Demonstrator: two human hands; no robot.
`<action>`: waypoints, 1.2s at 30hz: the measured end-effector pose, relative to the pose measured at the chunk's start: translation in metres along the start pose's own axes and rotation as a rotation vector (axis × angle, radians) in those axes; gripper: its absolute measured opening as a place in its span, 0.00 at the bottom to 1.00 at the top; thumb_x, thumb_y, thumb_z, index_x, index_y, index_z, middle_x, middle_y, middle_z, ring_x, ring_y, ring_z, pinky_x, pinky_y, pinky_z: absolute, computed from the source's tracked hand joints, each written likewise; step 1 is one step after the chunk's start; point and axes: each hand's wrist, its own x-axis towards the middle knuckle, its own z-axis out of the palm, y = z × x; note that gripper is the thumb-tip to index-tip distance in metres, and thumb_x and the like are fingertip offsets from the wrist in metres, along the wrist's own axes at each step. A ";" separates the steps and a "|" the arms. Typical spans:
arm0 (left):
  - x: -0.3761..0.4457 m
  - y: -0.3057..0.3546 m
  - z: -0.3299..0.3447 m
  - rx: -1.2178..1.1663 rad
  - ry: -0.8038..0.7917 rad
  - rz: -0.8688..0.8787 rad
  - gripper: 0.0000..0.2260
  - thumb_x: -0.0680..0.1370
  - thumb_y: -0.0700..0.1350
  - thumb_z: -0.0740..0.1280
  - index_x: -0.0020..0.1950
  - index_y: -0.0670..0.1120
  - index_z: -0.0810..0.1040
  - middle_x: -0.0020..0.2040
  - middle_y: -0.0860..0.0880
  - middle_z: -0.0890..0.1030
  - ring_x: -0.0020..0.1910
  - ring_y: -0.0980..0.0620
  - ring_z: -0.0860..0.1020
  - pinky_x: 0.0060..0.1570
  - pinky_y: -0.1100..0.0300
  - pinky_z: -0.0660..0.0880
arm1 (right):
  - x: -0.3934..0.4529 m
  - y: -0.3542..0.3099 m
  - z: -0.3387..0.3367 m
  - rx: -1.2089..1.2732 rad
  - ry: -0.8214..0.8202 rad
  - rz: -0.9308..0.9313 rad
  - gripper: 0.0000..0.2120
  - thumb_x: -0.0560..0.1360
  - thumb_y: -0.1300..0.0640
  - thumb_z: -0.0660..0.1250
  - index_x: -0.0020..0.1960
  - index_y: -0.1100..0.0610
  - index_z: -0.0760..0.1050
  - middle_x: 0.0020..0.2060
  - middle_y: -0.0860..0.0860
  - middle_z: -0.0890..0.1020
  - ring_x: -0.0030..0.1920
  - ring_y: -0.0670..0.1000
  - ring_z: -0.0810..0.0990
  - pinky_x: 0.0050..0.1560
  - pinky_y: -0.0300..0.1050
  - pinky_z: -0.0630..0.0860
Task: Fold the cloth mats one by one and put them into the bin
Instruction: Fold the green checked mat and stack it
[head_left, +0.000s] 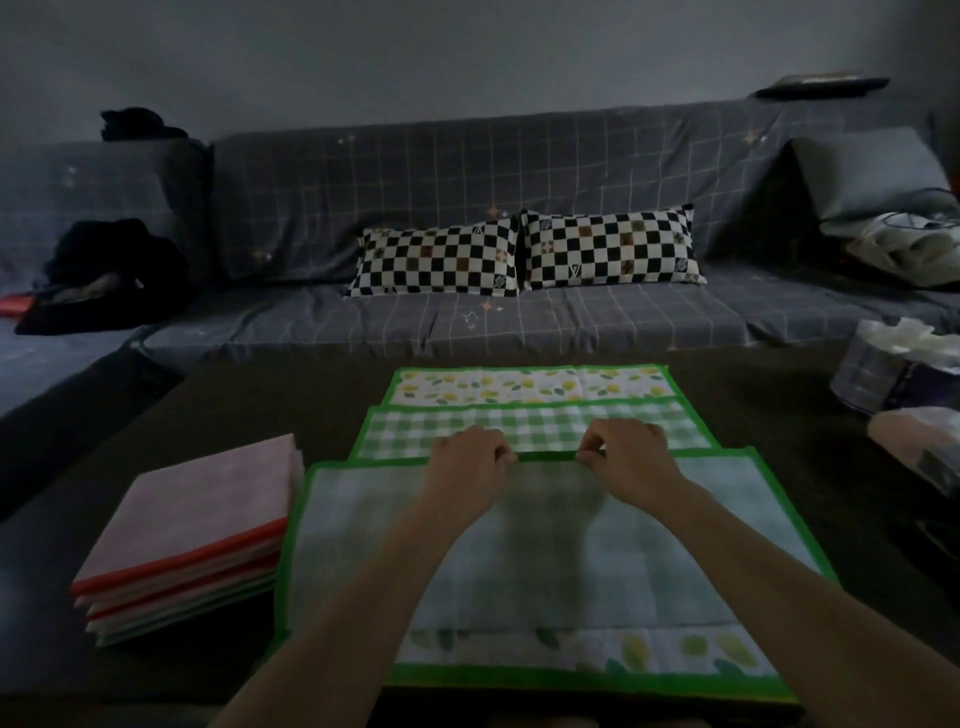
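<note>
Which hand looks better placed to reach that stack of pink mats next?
The left hand, probably. The pink stack lies on its side of the green mat, while the right hand would have to cross over. Both hands' fingers pinch the mat's far edge now.

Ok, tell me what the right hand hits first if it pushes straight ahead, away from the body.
The right hand would likely slide over the green checked strip, then the lemon-print strip of the mat beyond; depth is uncertain.
</note>
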 end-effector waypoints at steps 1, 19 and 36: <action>-0.001 -0.002 0.012 0.026 0.011 -0.003 0.11 0.80 0.51 0.60 0.56 0.48 0.77 0.55 0.50 0.78 0.55 0.49 0.76 0.59 0.53 0.66 | 0.001 0.003 0.009 -0.001 -0.025 0.017 0.06 0.76 0.50 0.64 0.49 0.51 0.77 0.49 0.48 0.81 0.54 0.50 0.76 0.60 0.48 0.63; -0.074 0.001 0.070 0.148 -0.188 -0.140 0.39 0.67 0.61 0.27 0.78 0.54 0.44 0.79 0.46 0.43 0.77 0.44 0.38 0.72 0.41 0.34 | -0.068 -0.019 0.073 -0.108 -0.201 -0.208 0.40 0.73 0.42 0.26 0.71 0.50 0.66 0.71 0.50 0.68 0.72 0.52 0.64 0.71 0.51 0.60; -0.070 0.002 0.068 0.215 -0.226 -0.174 0.25 0.81 0.59 0.42 0.78 0.57 0.41 0.79 0.49 0.42 0.77 0.46 0.38 0.72 0.38 0.36 | -0.070 0.088 0.031 -0.183 -0.219 0.293 0.28 0.78 0.37 0.43 0.76 0.43 0.46 0.77 0.47 0.48 0.76 0.51 0.46 0.76 0.51 0.43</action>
